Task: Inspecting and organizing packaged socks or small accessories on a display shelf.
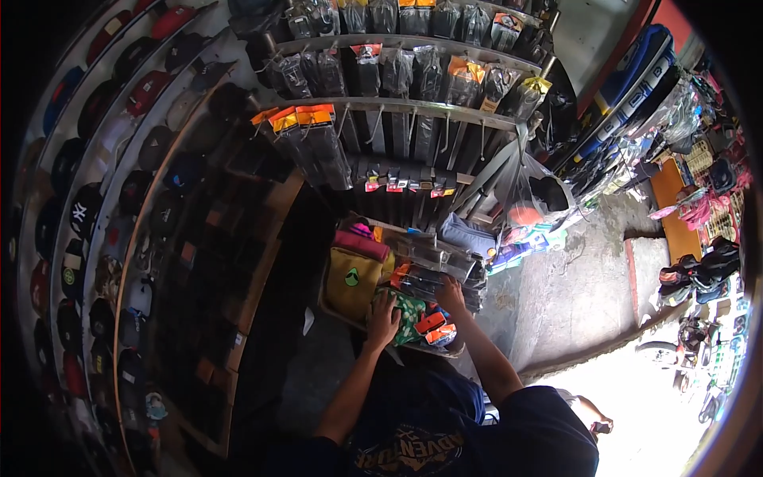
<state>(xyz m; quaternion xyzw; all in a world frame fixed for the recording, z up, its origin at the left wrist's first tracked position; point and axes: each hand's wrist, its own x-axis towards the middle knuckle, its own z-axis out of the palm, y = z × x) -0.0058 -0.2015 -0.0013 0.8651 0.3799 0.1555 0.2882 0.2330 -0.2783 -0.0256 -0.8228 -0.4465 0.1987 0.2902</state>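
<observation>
In front of me is a shallow box (351,322) filled with goods. My left hand (382,321) lies on a green cloth item with a pale print (409,319); whether its fingers grip the cloth is unclear. My right hand (451,296) is at the right end of a dark item in a clear packet with an orange header (422,282), its fingers on the edge. Beside my left hand sits a mustard-yellow cloth item with a green alien-head patch (353,276). Above that is a rolled maroon cloth (361,245). Orange-labelled packets (430,323) lie between my forearms.
Behind the box stands a rack with metal rails (411,106) hung with packaged goods. A clear plastic bag (530,179) hangs at its right end. Shelves of caps (149,146) curve along the left. A person's hand (601,427) shows at the lower right, near the sunlit floor.
</observation>
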